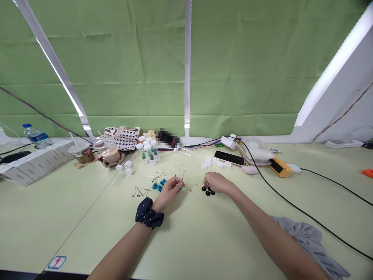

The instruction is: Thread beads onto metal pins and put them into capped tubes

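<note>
My left hand (171, 189), with a dark dotted scrunchie (149, 213) at the wrist, pinches a thin bent metal wire (183, 175) that points upward. Small blue plastic pieces (159, 186) lie beside and partly under that hand. Several thin metal wires (140, 192) are scattered to its left. My right hand (216, 182) is lowered with its fingers closed together over a cluster of small black round pieces (208, 193). Its fingertips are hidden, so what they grip does not show. A few tiny metal bits lie on the table between both hands.
White caps (224, 164) and a phone (229, 158) lie beyond my right hand. Capped clear vials (149, 151), drink cups (110, 154) and white boxes (37, 161) stand at the back left. A black cable (279, 196) crosses the right side, near a yellow-black device (280, 167).
</note>
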`<state>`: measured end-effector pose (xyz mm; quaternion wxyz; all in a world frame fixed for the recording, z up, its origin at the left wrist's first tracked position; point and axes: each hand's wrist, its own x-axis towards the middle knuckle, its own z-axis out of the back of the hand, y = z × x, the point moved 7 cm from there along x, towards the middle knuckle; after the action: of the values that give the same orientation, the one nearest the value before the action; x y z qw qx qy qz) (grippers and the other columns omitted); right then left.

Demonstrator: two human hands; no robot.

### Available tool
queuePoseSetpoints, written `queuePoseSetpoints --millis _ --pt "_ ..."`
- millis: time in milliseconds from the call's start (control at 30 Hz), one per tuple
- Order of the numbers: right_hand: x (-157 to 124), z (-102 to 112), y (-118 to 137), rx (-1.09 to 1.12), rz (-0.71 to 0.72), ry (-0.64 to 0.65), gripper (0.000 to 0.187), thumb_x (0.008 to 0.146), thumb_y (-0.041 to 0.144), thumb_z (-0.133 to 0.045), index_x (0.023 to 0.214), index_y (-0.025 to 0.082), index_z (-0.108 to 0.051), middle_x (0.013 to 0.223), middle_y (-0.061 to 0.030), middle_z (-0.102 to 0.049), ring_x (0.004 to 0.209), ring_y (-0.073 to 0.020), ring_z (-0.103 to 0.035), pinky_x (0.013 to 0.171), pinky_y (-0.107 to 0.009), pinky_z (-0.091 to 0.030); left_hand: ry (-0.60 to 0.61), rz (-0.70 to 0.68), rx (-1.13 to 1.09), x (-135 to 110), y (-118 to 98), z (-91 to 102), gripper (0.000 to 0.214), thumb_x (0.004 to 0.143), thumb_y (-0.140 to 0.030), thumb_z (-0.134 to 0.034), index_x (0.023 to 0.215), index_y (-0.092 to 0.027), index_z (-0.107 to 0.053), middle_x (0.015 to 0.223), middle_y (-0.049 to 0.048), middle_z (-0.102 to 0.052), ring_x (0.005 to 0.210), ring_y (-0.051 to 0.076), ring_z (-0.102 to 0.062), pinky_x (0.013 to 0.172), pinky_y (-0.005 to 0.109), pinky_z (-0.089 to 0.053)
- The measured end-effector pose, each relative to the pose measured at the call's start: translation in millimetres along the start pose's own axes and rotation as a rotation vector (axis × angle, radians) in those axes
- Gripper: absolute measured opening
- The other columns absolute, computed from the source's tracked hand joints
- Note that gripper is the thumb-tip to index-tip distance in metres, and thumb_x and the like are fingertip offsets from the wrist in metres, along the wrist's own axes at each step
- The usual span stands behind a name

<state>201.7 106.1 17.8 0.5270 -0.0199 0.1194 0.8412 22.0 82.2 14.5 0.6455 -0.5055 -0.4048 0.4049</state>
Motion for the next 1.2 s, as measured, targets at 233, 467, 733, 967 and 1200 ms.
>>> queuePoseSetpoints --millis 233,467,733,967,1200 --pt "0 0 2 -0.026 0.000 0.002 0.038 0.056 -0.008 -0.054 0.079 0.017 -0.071 0.088 -0.0088 -0.067 0.078 -0.0195 -0.063 0.056 -0.021 -0.036 -0.011 0.004 0.007 1 1 0.8 0.029 0.078 -0.045 -0.053 0.082 -0.016 -0.057 0.086 0.0058 -0.062 0.072 0.013 -0.052 0.063 0.025 -0.041" --pt "0 0 3 -0.049 -0.013 0.035 0.036 0.056 -0.006 -0.054 0.080 0.016 -0.071 0.088 -0.0091 -0.067 0.078 -0.0183 -0.062 0.054 -0.020 -0.034 -0.010 0.011 0.009 0 0 1.1 0.030 0.077 -0.046 -0.053 0.082 -0.016 -0.058 0.086 0.0056 -0.062 0.073 0.014 -0.052 0.063 0.024 -0.041" --pt "-3 2 8 -0.088 -0.024 0.059 0.029 0.059 -0.003 -0.058 0.079 0.014 -0.070 0.084 -0.0100 -0.067 0.076 -0.0173 -0.062 0.058 -0.020 -0.035 -0.011 0.015 0.010 1 0 1.3 0.028 0.078 -0.044 -0.054 0.082 -0.016 -0.057 0.086 0.0055 -0.062 0.073 0.014 -0.052 0.063 0.024 -0.041" --pt "-8 6 15 -0.141 -0.023 0.064 0.025 0.060 -0.004 -0.055 0.074 0.012 -0.068 0.082 -0.0102 -0.066 0.073 -0.0166 -0.061 0.055 -0.020 -0.032 -0.008 0.007 0.011 0 1 1.5 0.027 0.079 -0.043 -0.052 0.083 -0.016 -0.057 0.087 0.0057 -0.061 0.074 0.014 -0.052 0.064 0.024 -0.041" --pt "-10 7 20 -0.198 -0.018 0.066 0.022 0.059 -0.005 -0.055 0.072 0.009 -0.066 0.078 -0.0113 -0.065 0.070 -0.0174 -0.060 0.049 -0.021 -0.027 -0.013 0.010 0.011 1 -1 1.5 0.027 0.078 -0.043 -0.054 0.082 -0.016 -0.057 0.086 0.0055 -0.062 0.072 0.013 -0.052 0.063 0.024 -0.041"
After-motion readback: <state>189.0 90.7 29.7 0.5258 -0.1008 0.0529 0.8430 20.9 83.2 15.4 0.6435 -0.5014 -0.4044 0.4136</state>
